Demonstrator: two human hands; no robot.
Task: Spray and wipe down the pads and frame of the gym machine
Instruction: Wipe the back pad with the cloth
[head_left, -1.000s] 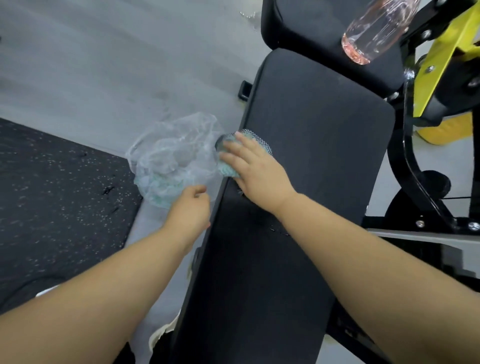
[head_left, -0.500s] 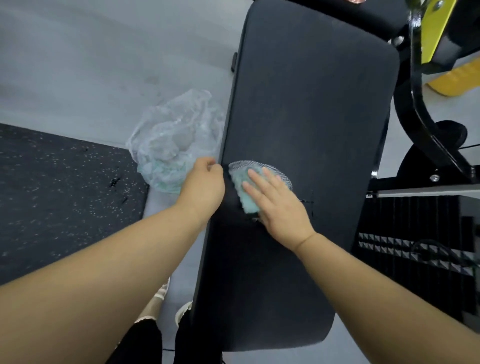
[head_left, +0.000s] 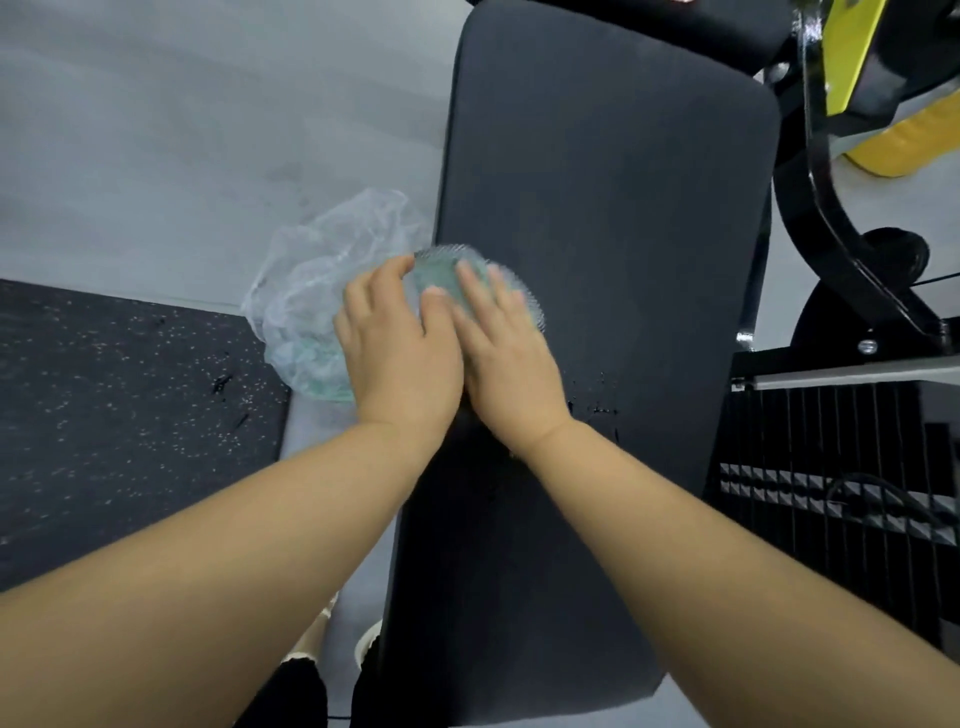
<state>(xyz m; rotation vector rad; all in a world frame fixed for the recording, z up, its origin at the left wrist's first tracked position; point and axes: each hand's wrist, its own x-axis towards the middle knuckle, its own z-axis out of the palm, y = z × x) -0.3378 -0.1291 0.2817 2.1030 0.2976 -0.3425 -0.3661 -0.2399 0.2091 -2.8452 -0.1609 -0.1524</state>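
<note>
Two hands on one cloth here. Biggest thing in view is the long black pad of the machine, which runs from the bottom edge up to the top of the view. Left of it is pale grey floor, then a black speckled rubber mat at the lower left. On the right side you get the black machine frame curving down, with a yellow part up in the corner.

Next down in size is a crumpled see-through plastic bag with something teal inside, sitting just off the pad's left edge and partly behind the left hand. Can't tell if that hand is touching the bag at all.

Both hands lie side by side, touching each other, palms down. The right hand is flat with fingers straight, pressing the teal mesh cloth onto the pad near its left edge, about halfway along. The left hand's fingers lie loosely over the cloth's left side, not curled round it. The cloth looks a bit blurred.

Smallest bit: a few dark wet specks on the pad just right of the right wrist.
</note>
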